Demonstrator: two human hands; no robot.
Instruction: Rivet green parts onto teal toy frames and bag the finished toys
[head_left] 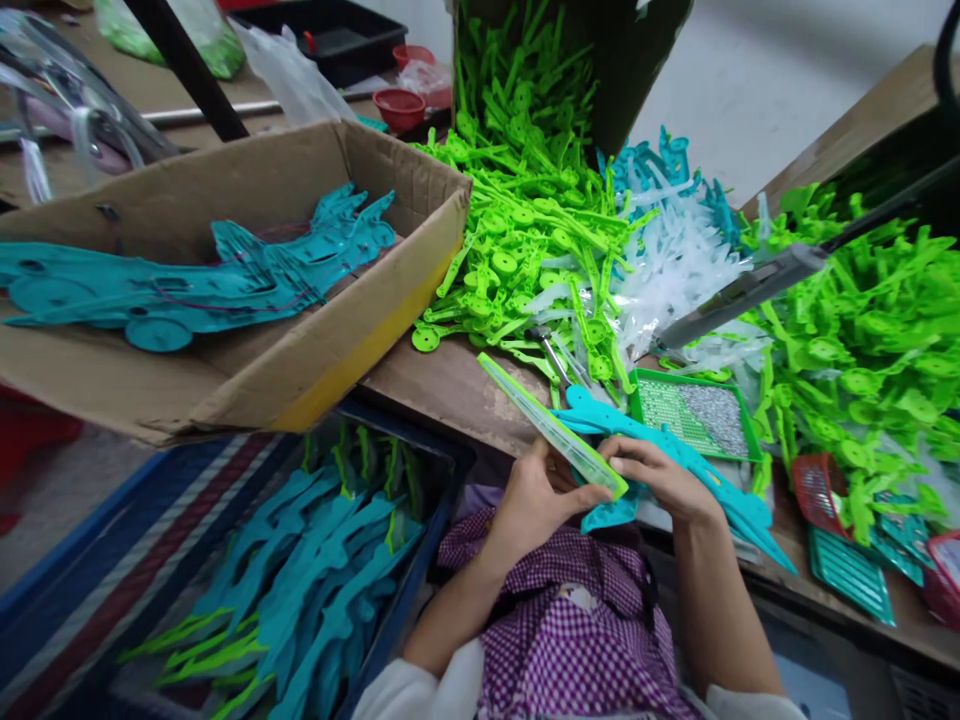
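Note:
A long, narrow light-green plastic piece [551, 425] with a pale strip along its side slants across in front of me. My left hand [541, 490] is closed round its lower part, thumb along the near end. The fingers of my right hand [656, 475] are bent against that same end; their tips are partly hidden. Beneath and behind both hands lies a long teal plastic part [694, 465] on the table edge. Another bit of teal plastic [611, 512] shows under the left thumb; I cannot tell whether it is joined to the green piece.
A green tray [694, 455] of small metal pieces sits beyond my right hand, near a grey tool [742, 297]. Heaps of green parts [517, 250] and clear pieces [686, 265] cover the table. At left stand a cardboard box [375, 310] and a blue-striped bin [112, 570] with teal parts.

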